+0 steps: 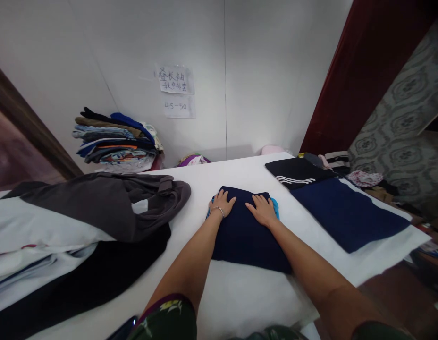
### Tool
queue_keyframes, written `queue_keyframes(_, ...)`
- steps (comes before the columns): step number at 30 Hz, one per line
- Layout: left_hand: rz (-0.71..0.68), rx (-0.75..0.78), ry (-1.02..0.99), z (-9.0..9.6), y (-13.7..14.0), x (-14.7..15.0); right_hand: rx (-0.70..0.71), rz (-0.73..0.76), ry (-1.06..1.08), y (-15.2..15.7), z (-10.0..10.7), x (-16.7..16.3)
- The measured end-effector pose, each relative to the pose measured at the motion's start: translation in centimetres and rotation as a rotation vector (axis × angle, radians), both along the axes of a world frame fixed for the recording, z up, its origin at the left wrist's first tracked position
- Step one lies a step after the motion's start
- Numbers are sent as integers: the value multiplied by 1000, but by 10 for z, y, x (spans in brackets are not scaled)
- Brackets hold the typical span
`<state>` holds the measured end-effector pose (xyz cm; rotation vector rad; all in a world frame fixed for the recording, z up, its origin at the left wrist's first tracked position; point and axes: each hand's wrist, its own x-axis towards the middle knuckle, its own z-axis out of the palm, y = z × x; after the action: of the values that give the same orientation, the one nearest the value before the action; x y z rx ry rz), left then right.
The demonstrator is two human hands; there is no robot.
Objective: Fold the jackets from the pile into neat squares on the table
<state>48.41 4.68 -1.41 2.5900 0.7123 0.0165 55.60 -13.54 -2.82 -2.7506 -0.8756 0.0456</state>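
Observation:
A folded navy blue garment (245, 238) lies on the white table in front of me. Bits of bright blue cloth (274, 207) show at both its far side edges. My left hand (222, 204), with a bracelet at the wrist, lies flat on the garment's far left part, fingers stretched out. On its far right part rests my right hand (263, 210), palm down with fingers apart. Neither hand grips the cloth. Off to the right on the table are a folded navy garment (346, 210) and a folded black garment with white stripes (299, 171).
To the left, loose grey, white and black clothes (98, 203) are heaped on the white table (219, 297). A tall stack of folded clothes (116, 139) stands behind them by the wall. Handwritten paper signs (176, 80) hang there. More clothes (366, 178) lie beyond the table's right edge.

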Motion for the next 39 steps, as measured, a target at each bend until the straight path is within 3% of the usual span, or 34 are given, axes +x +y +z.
queue_keyframes(6,-4,-19,20,2,1,0,7,6,19,1,1,0)
queue_keyframes(12,-31,-87,39,27,4,-9,-68,14,96,1,8,-1)
queue_keyframes(17,33,-49,-95,45,-15,-66,-121,58,171,1,25,11)
queue_keyframes(21,114,-108,-478,36,-52,-135,-149,64,212,4,47,35)
queue_keyframes(24,314,-446,-613,20,-82,-179,-167,37,208,4,54,50)
queue_keyframes(27,512,-1045,-480,7,-106,-206,-188,32,236,1,48,57)
queue_keyframes(29,539,-1373,-381,5,-117,-213,-185,42,252,-2,43,59)
queue_keyframes(31,528,-1532,-364,6,-125,-210,-176,43,271,-3,42,60)
queue_keyframes(35,613,-1457,-434,11,-127,-185,-129,-4,346,-11,49,59)
queue_keyframes(39,665,-1142,-576,11,-103,-167,-18,-27,528,-41,54,42)
